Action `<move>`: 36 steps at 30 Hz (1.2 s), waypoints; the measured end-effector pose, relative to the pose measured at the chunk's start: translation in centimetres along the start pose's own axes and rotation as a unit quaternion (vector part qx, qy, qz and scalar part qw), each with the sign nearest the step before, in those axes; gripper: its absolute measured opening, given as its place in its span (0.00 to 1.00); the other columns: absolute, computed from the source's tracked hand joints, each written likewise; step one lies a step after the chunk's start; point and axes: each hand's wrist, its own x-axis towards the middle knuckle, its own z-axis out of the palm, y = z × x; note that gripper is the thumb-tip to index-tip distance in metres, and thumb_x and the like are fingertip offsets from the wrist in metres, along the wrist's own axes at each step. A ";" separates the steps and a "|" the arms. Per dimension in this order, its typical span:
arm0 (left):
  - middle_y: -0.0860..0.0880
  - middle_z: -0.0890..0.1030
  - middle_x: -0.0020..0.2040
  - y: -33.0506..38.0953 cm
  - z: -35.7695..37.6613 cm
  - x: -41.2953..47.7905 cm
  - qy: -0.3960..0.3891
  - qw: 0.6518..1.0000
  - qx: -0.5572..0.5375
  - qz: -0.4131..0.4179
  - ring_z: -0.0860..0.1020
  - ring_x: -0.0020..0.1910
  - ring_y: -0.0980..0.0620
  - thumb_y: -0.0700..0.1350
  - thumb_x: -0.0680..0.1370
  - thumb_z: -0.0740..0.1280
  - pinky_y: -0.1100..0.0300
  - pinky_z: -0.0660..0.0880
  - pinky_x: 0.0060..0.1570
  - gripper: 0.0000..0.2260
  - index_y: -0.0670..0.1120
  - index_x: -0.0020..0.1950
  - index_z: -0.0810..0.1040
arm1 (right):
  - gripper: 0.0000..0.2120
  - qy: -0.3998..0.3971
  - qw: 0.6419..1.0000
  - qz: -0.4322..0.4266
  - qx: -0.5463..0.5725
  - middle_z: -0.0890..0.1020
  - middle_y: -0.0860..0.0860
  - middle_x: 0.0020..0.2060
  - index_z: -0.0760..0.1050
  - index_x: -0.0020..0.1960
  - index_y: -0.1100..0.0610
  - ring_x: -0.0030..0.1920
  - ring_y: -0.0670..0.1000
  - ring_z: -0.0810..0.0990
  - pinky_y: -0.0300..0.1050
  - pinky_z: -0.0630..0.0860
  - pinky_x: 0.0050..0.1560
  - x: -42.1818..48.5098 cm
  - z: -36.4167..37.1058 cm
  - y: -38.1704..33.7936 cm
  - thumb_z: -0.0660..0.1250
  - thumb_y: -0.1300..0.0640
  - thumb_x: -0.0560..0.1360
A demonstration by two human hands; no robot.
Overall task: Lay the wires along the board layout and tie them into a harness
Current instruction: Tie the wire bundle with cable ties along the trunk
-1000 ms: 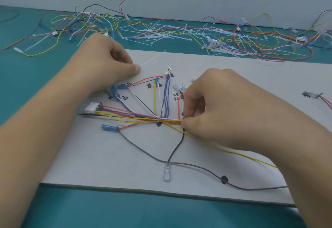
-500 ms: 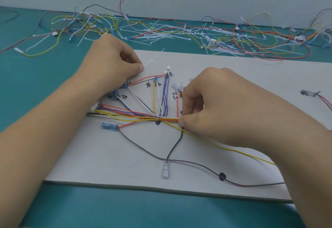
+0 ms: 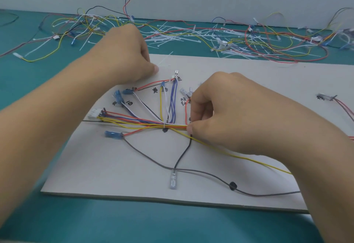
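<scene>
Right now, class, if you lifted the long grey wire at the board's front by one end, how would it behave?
Probably floppy: the grey wire lies in loose curves on the board. Likely light, being thin. It may tug others along, since its end joins a blue terminal with a red wire.

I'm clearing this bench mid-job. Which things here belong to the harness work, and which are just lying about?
In the job: board, wire bundle pinched by right hand, cable tie held by left hand, white connector.
Lying about: loose cable ties, spare wires on the teal table behind.
</scene>
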 end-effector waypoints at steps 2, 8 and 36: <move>0.50 0.82 0.34 0.4 0.3 0.4 0.003 1.000 0.011 0.006 0.80 0.37 0.50 0.46 0.74 0.77 0.58 0.73 0.41 0.06 0.48 0.37 0.84 | 0.06 -0.005 1.000 0.001 0.003 0.80 0.44 0.36 0.79 0.37 0.49 0.38 0.47 0.79 0.43 0.76 0.37 0.0 -0.1 0.0 0.73 0.51 0.71; 0.44 0.84 0.36 -0.1 -0.1 0.5 -0.044 0.999 0.017 0.006 0.83 0.41 0.41 0.45 0.76 0.70 0.54 0.78 0.40 0.08 0.44 0.37 0.84 | 0.07 -0.004 1.000 0.007 -0.004 0.80 0.44 0.36 0.79 0.37 0.50 0.38 0.46 0.79 0.43 0.75 0.37 0.0 -0.2 0.0 0.73 0.50 0.72; 0.47 0.83 0.37 0.5 -1.6 -4.2 -0.168 0.907 -0.284 0.262 0.80 0.35 0.53 0.45 0.78 0.69 0.65 0.76 0.37 0.05 0.46 0.47 0.84 | 0.12 0.054 0.979 -0.028 0.195 0.83 0.54 0.29 0.85 0.37 0.51 0.25 0.51 0.74 0.37 0.67 0.24 -0.1 -2.0 0.8 0.73 0.44 0.74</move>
